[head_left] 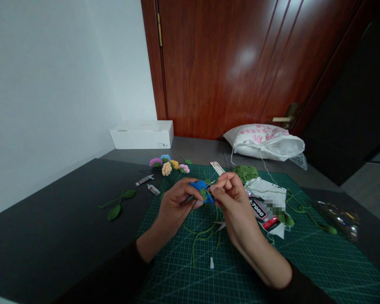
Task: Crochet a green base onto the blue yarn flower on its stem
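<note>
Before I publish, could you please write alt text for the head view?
A person's left hand holds a blue crocheted flower above a green cutting mat, with the right hand at its edge. Beyond lie other crocheted flowers, a ball of green yarn and a white sack.

The crochet flower [199, 185] is blue and green; the cutting mat [177, 276], dark green with a pale grid.
</note>
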A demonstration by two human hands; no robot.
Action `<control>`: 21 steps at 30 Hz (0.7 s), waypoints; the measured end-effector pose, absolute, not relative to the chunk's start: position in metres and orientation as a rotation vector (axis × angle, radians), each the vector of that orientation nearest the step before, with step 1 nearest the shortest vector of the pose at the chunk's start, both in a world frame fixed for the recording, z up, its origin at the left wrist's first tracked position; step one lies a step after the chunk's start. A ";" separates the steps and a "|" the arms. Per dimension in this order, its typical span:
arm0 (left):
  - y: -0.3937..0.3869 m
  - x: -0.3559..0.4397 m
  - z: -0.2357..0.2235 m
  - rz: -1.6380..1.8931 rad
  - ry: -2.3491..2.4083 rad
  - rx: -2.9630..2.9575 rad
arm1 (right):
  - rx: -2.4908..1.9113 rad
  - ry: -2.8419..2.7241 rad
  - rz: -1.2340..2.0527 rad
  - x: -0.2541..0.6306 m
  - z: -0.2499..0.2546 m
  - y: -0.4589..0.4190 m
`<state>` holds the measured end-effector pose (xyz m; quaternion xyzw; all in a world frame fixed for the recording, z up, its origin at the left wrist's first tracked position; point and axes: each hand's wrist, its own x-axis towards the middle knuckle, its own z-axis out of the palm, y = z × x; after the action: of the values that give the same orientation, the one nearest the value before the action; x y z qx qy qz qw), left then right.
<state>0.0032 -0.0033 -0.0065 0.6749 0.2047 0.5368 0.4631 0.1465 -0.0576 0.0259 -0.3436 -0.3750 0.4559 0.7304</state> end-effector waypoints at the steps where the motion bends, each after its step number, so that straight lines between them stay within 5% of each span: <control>1: -0.003 0.003 -0.006 1.324 0.507 1.664 | -0.757 -0.826 1.005 0.146 0.026 -0.058; 21: -0.003 0.003 -0.007 1.340 0.527 1.671 | -0.697 -0.758 1.042 0.145 0.023 -0.057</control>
<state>0.0032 -0.0031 -0.0068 0.6762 0.2132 0.5421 0.4510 0.1449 -0.0570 0.0233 -0.3183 -0.3461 0.4756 0.7435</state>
